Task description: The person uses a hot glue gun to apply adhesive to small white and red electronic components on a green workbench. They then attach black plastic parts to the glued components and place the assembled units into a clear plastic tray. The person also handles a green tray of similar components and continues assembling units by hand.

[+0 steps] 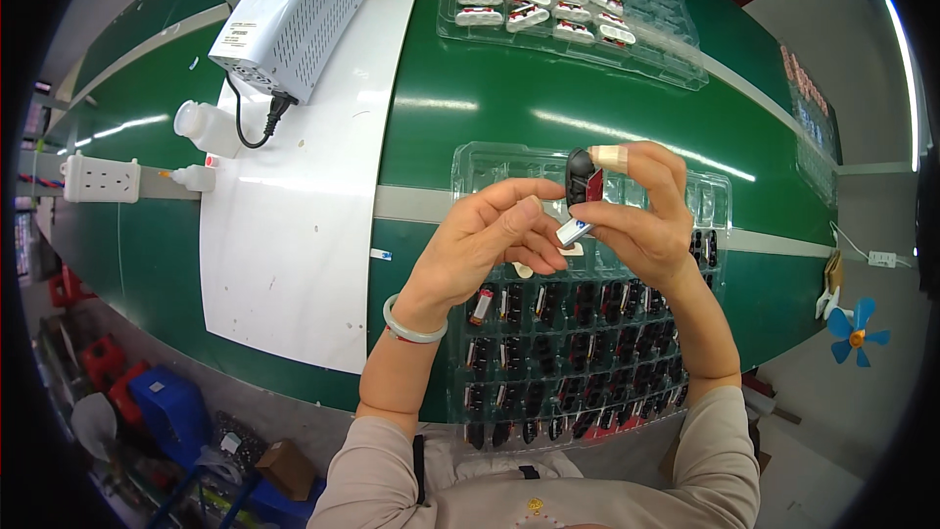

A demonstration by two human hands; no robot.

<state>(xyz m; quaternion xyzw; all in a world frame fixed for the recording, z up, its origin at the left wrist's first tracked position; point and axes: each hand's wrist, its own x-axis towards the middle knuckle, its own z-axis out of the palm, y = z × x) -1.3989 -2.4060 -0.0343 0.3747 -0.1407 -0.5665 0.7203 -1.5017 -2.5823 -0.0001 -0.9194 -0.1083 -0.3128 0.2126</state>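
My right hand (641, 211) holds a small black and red part (584, 179) upright between thumb and fingers, with a white and silver piece at its lower end; a strip of tape wraps one fingertip. My left hand (490, 235), with a pale green bangle on the wrist, has its fingertips pinched against the left side of the same part. Both hands hover over a clear plastic tray (490, 162) on the green table, whose near rows hold several black and red parts (578, 333).
A second clear tray (578, 49) with several white parts lies at the far side. A white perforated box (294, 15) with a black cable sits on a white sheet (294, 235). White bottles (206, 127), a power strip (101, 179) at left, a blue fan (855, 333) at right.
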